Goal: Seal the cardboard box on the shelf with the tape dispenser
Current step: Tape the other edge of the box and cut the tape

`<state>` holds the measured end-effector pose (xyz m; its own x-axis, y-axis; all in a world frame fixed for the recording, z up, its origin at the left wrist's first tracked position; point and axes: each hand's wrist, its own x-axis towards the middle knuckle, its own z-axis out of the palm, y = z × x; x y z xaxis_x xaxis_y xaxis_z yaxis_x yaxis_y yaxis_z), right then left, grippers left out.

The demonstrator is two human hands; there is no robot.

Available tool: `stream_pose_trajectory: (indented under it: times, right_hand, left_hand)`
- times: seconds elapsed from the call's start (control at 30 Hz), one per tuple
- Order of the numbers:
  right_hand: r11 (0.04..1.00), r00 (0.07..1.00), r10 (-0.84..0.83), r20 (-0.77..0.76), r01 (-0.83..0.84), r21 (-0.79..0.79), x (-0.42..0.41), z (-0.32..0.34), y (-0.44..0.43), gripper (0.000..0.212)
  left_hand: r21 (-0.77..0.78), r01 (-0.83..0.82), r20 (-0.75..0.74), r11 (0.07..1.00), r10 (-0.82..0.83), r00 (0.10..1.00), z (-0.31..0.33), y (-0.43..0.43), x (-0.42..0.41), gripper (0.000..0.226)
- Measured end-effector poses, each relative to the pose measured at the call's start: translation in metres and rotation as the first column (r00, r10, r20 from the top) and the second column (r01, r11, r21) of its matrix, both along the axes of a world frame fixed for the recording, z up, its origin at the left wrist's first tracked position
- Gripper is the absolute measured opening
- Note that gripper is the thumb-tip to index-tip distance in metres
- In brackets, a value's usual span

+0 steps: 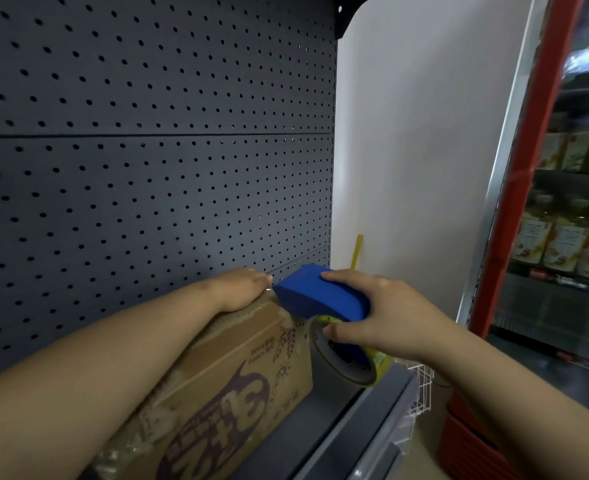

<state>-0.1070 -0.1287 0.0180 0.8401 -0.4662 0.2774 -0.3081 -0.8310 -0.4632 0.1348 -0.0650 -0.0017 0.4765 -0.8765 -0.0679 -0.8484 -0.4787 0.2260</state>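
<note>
A brown cardboard box (pixel 237 372) with purple print lies on the grey shelf (pixel 365 420), its far end near the pegboard. My left hand (pixel 241 289) rests flat on the box's far top edge, fingers together, palm down. My right hand (pixel 365 313) grips the blue tape dispenser (pixel 317 296), which carries a yellowish tape roll (pixel 348 362). The dispenser's front end sits at the box's far right top corner, just beside my left fingertips. My left forearm hides much of the box top.
A dark pegboard back wall (pixel 154 168) stands right behind the box. A white side panel (pixel 417 150) closes the right. A white wire rack (pixel 421 389) hangs off the shelf edge. A red-framed glass cooler (pixel 570 237) with bottles stands farther right.
</note>
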Motion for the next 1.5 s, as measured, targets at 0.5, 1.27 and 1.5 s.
stream_pose_trajectory:
  times: [0.5,1.27,1.5]
  right_hand:
    - [0.999,0.998,0.03,-0.046,-0.031,-0.023,-0.079,-0.036,0.0,0.08]
    - [0.989,0.973,-0.003,-0.229,-0.031,-0.143,-0.049,-0.042,0.008,0.068]
    - [0.993,0.983,-0.004,-0.183,-0.018,-0.118,-0.052,-0.031,-0.003,0.063]
  left_hand:
    - [0.092,-0.124,0.087,0.988,0.116,0.989,-0.004,-0.003,-0.019,0.052]
    - [0.014,-0.231,0.145,0.973,0.227,0.963,-0.001,0.005,-0.104,0.06]
    - [-0.031,-0.191,0.144,0.981,0.193,0.971,-0.005,0.004,-0.096,0.037]
